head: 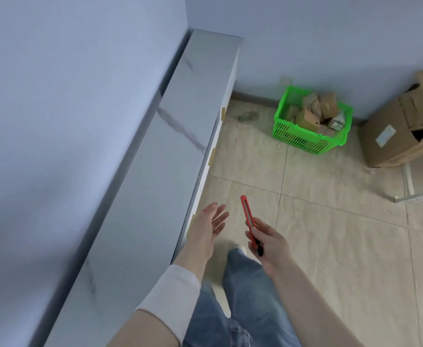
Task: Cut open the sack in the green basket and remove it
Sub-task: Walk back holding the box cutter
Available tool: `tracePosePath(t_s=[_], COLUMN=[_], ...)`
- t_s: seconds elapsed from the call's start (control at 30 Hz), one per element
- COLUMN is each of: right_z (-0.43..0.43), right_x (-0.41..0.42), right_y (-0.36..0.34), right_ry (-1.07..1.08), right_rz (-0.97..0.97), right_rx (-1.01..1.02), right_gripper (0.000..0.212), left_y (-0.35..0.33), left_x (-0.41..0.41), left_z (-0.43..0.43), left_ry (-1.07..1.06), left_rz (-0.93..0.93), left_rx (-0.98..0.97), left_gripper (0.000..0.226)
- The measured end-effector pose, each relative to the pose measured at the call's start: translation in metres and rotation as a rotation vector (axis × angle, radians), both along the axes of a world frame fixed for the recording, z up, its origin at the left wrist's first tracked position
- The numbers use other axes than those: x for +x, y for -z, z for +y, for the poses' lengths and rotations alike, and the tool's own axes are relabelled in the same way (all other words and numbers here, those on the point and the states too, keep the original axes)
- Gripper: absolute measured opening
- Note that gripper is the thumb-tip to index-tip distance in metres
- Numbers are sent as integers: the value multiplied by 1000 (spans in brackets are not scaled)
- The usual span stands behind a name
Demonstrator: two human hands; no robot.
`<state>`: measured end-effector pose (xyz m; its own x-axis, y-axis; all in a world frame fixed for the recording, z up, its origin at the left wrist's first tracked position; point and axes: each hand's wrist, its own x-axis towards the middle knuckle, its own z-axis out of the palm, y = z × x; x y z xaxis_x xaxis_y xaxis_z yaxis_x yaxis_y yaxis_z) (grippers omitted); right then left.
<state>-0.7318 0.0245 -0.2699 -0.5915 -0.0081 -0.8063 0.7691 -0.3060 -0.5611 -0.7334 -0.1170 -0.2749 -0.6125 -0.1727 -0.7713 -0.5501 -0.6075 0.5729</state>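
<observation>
The right hand (268,244) held a red box cutter (248,219) by its back end, fingers curled round it, tip pointing to the far side. Couldn't tell if the blade was out. The left hand (211,226) was wide open, fingers spread, holding nothing, near the edge of the counter (175,151).

The green basket (303,140) stood on the floor (330,234), far & to the right, close to the wall, well apart from both hands. It was full of small brown boxes (306,120). The sack (336,122), I think, was the pale packet w/ a label at the basket's right side, but it was too small to be sure.

Step in hand, prob.: walk over to the basket. To do it well, the cutter had to point away from body & legs on the way, blade in till the sack was in reach. Then crouch, b/c the basket sat low. The free left hand should hold the sack flat, fingers off the cut line. Cut shallow & away from that hand, so stuff inside didn't get hurt. The boxes lay right beside the sack, so maybe push them aside first.

The floor was pale shiny tiles w/ dark lines btw them. Parts looked wrinkly, like a thin film lay on top, so it might be slippy. The long grey counter w/ a marble-look top ran along the left wall, w/ bits of brown tape (213,156) on its white front. Walls were pale blue. A big torn cardboard box (390,136) sat right of the basket, & a metal rail (420,197) lay on the floor near it.
</observation>
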Motion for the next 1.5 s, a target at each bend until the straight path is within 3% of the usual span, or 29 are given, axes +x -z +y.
tracePosePath(t_s=[0.27, 0.67, 0.9, 1.5], right_z=[-1, -84, -123, -188], right_x=[-155, -376, -468, -674], right_y=[7, 2, 21, 112], right_ry=[-100, -278, -367, -1218], right_rz=[-11, 13, -21, 195], right_rx=[29, 121, 189, 582], right_gripper=[25, 38, 34, 33], left_y=[7, 11, 14, 84], left_x=[-136, -352, -432, -541], left_z=[-2, -86, -123, -150], left_ry=[-114, -338, -410, -913], left_rz=[-12, 2, -50, -286], left_rx=[9, 111, 104, 81], left_gripper=[13, 21, 25, 24])
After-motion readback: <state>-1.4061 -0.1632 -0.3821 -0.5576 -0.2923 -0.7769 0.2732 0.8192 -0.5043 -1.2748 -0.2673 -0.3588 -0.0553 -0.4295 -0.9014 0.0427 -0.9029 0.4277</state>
